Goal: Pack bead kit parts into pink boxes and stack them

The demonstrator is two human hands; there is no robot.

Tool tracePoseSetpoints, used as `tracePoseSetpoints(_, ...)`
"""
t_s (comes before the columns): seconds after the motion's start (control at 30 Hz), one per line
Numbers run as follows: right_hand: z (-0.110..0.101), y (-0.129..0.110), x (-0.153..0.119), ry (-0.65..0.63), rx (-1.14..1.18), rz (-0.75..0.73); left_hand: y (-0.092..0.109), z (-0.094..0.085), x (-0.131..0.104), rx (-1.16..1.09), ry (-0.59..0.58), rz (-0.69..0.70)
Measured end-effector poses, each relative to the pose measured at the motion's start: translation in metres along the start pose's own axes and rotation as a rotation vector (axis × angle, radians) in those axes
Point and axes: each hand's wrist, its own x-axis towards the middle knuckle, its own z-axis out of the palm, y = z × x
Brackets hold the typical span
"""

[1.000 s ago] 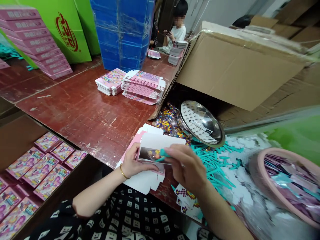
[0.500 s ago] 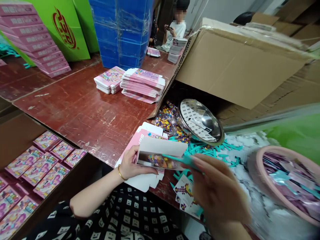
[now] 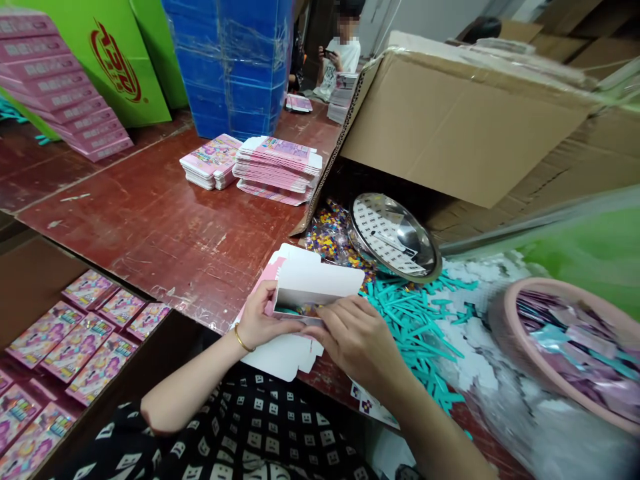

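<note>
An open small carton (image 3: 320, 280), white inside, is gripped at its left end by my left hand (image 3: 260, 320), thumb along the lower edge. Colourful beads in a clear bag and a bit of teal show inside it. My right hand (image 3: 353, 333) is at the carton's right side, its curled fingertips at the opening; whether they pinch anything is hidden. Beneath the carton lie flat pink and white box blanks (image 3: 280, 357). Teal plastic sticks (image 3: 410, 320) are heaped just right of my right hand.
A metal bowl (image 3: 395, 237) of printed slips stands beside bagged beads (image 3: 330, 233). Farther right is a pink basket (image 3: 510, 300) of packets. Folded boxes (image 3: 277, 167) are stacked behind. At lower left, a carton holds finished pink boxes (image 3: 75, 343). A seated person (image 3: 345, 53) is beyond.
My right hand has moved left from over the teal heap to the carton's opening. The teal stick it held is now mostly out of sight. The view has shifted slightly.
</note>
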Motion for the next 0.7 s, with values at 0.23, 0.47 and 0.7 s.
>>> tracePoseSetpoints(0.23,0.012,0.031,-0.024,0.462,0.173,0.206,-0.008,0.003,0.023,0.095,0.168,0.353)
tracePoseSetpoints(0.47,0.075,0.024,-0.034,0.601,0.377,0.226,-0.007,-0.002,0.033,0.115,-0.12,0.462)
tracePoseSetpoints(0.7,0.052,0.023,-0.036,0.616,0.448,0.07,0.006,-0.019,0.029,0.005,-0.163,0.587)
